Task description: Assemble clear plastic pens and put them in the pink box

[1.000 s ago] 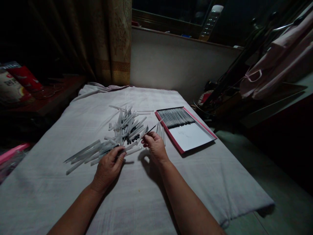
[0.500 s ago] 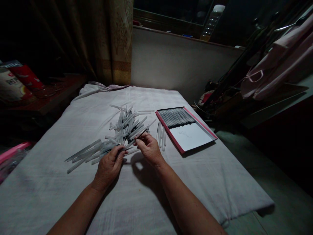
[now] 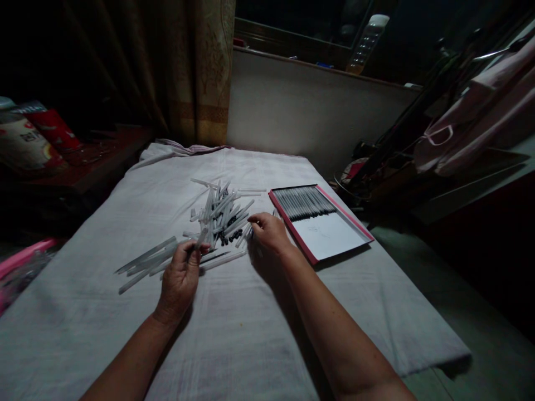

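My left hand (image 3: pixel 180 275) is closed in a pinch around a translucent pen barrel (image 3: pixel 202 238) that tilts upward from the fingertips. My right hand (image 3: pixel 270 231) is a little farther away and to the right, at the edge of a loose pile of pen parts (image 3: pixel 223 209). Its thumb and fingers are pressed together; whatever they hold, if anything, is too small to name. Small black pen pieces (image 3: pixel 230 238) lie at the near side of the pile. Longer clear tubes (image 3: pixel 144 267) are spread left of my left hand.
Right of the pile, a shallow pink-edged box (image 3: pixel 334 236) holds a row of assembled-looking pens (image 3: pixel 303 201). A wrinkled white cloth (image 3: pixel 234 345) covers the table. Jars (image 3: pixel 29 142) stand on a dark cabinet at left, a bottle (image 3: pixel 368 44) on the sill.
My hands have come apart. The right hand has moved away to the right, over the pile's edge, and the left hand has drawn slightly left with a barrel now pointing up. The view shifted slightly.
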The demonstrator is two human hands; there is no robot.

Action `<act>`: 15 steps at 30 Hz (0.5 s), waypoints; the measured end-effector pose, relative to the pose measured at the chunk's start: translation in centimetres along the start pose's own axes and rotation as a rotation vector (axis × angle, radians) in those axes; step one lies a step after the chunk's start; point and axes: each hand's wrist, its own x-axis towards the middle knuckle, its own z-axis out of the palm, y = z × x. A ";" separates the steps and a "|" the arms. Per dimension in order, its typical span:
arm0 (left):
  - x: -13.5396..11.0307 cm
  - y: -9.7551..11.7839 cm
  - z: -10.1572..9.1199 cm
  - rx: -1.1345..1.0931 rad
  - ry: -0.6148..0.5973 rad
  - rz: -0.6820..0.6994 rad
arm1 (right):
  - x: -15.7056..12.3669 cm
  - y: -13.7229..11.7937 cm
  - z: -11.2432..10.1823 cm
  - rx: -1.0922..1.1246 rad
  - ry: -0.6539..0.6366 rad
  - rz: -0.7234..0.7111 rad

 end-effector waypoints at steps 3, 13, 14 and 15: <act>0.0 0.2 0.1 0.031 0.005 0.007 | -0.1 -0.6 0.4 -0.209 -0.096 -0.026; 0.3 -0.1 0.0 0.221 0.010 0.108 | 1.7 -2.1 0.6 -0.407 -0.268 -0.085; 0.4 -0.1 0.1 0.219 0.006 0.123 | 2.0 -2.2 0.6 -0.402 -0.286 -0.083; 0.3 -0.1 0.1 0.216 -0.001 0.133 | 2.2 -2.2 0.6 -0.396 -0.301 -0.081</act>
